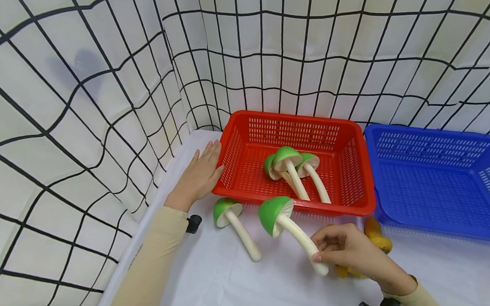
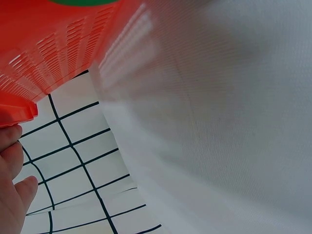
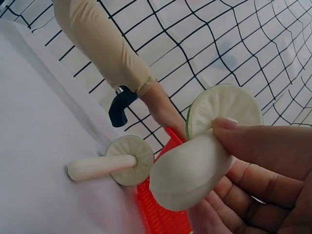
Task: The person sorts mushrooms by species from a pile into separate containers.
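Between thumb and fingers, my right hand (image 1: 354, 249) pinches the lower stem of a green-capped toy mushroom (image 1: 295, 230), its cap near the front rim of the red basket (image 1: 239, 172). In the right wrist view the stem end of that mushroom (image 3: 190, 170) points at the camera. My left hand (image 1: 201, 170) rests with extended fingers against the red basket's left side. Several green-capped mushrooms (image 1: 288, 159) lie inside that basket. Another mushroom (image 1: 242, 229) lies on the white cloth in front of it, between my two arms.
A blue basket (image 1: 426, 183) stands right of the red one. Yellow objects (image 1: 374, 234), partly hidden by my right hand, lie on the white-covered table (image 1: 220, 292). Black grid netting (image 1: 281, 65) rises behind and at the left, with white sheeting beyond it.
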Motion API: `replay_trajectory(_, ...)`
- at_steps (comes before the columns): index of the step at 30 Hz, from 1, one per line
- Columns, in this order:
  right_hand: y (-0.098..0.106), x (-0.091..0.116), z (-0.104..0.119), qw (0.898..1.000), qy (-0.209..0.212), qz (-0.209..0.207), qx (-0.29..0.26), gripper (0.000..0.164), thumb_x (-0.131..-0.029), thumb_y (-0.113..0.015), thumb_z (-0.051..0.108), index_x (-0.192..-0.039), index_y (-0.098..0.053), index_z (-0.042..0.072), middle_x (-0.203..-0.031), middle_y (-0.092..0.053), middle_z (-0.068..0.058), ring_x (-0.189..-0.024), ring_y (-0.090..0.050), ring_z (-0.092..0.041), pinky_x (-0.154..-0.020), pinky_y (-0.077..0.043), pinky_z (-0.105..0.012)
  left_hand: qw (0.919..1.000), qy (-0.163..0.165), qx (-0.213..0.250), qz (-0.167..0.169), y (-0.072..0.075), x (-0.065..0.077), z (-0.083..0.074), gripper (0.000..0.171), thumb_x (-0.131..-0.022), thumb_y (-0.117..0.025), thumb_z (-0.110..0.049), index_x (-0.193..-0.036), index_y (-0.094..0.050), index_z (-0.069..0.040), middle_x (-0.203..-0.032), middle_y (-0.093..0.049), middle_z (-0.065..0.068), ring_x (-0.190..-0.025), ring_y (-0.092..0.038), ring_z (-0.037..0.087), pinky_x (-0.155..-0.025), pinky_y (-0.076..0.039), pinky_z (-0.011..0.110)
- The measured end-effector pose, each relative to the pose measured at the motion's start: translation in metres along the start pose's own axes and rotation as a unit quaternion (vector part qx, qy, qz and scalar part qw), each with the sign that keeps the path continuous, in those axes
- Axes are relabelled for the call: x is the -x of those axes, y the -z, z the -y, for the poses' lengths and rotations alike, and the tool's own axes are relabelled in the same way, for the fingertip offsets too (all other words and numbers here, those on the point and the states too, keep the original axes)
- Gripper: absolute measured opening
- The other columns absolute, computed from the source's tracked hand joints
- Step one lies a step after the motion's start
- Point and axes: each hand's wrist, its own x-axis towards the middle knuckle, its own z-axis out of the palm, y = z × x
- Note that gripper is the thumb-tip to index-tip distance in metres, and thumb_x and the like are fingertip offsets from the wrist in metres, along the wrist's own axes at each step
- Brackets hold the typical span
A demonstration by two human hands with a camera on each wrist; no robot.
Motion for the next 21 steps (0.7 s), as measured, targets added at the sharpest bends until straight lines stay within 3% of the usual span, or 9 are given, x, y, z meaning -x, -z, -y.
replay_trajectory(11,0.012,0.002,0.004,0.999,0.017,-0.028,-0.026,0.026,-0.082,-0.071,0.004,-0.101,-0.062,-0.012,-0.080,-0.067,-0.005,-0.069,-0.064,-0.013,-0.055,-0.056,-0.035,1.0000,-0.001,-0.001,-0.001,-0.003,0.000,0.002,0.063,-0.101,-0.037,-0.027,-0.150,-0.010,0.001,-0.157,-0.010,0.013,-0.144,-0.001,0.023,-0.115,-0.002,0.044)
replay_trajectory(18,0.016,-0.001,0.007,0.998,-0.014,-0.029,-0.059,0.030,-0.084,-0.070,0.007,-0.105,-0.060,-0.012,-0.080,-0.067,-0.009,-0.063,-0.064,-0.019,-0.050,-0.054,-0.047,1.0000,-0.006,-0.004,-0.004,-0.002,0.000,0.002,0.062,-0.101,-0.036,-0.027,-0.150,-0.010,0.002,-0.156,-0.010,0.014,-0.144,-0.002,0.024,-0.115,-0.002,0.045)
replay_trajectory(21,0.018,-0.002,0.008,0.997,-0.014,-0.031,-0.063,0.029,-0.085,-0.068,0.006,-0.105,-0.059,-0.013,-0.081,-0.066,-0.010,-0.062,-0.064,-0.019,-0.051,-0.055,-0.047,0.9999,-0.011,0.001,-0.011,-0.001,0.000,0.001,0.062,-0.101,-0.036,-0.026,-0.149,-0.011,0.003,-0.156,-0.012,0.015,-0.144,-0.002,0.024,-0.115,-0.003,0.045)
